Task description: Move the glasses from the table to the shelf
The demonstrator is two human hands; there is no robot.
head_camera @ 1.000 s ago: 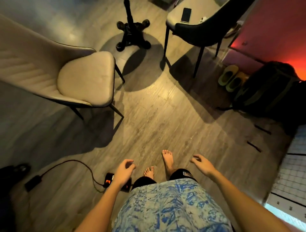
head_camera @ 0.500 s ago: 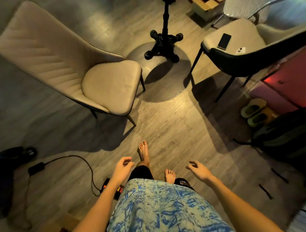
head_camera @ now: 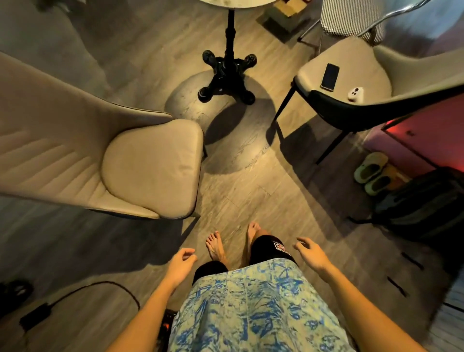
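1. Looking down, we see our two bare feet [head_camera: 218, 245] on the wood floor [head_camera: 251, 181].
2. Our left hand [head_camera: 181, 263] hangs low in front of us. Its fingers are loosely curled and it holds nothing.
3. Our right hand [head_camera: 310, 253] hangs low on the other side. Its fingers are spread a little and it holds nothing too.
4. We wear a blue and pale patterned shirt [head_camera: 251, 309] and dark shorts [head_camera: 270, 250].
5. The table [head_camera: 238, 2] is far ahead at the top. We see only the edge of its round top and its black leg [head_camera: 229, 70] with four feet.
6. We cannot see any glasses here. The top of the table is out of view, and so is the shelf.
7. A tan chair [head_camera: 150, 163] stands to our left, near the table leg.
8. Another chair [head_camera: 351, 83] with a dark back stands to our right. A phone [head_camera: 329, 76] and a small white thing [head_camera: 355, 94] lie on its seat, near each other but apart.
9. A pair of green slippers [head_camera: 371, 172] sits on the floor on the right, next to a dark bag [head_camera: 426, 203].
10. A black cord [head_camera: 100, 289] curves over the floor at the lower left.
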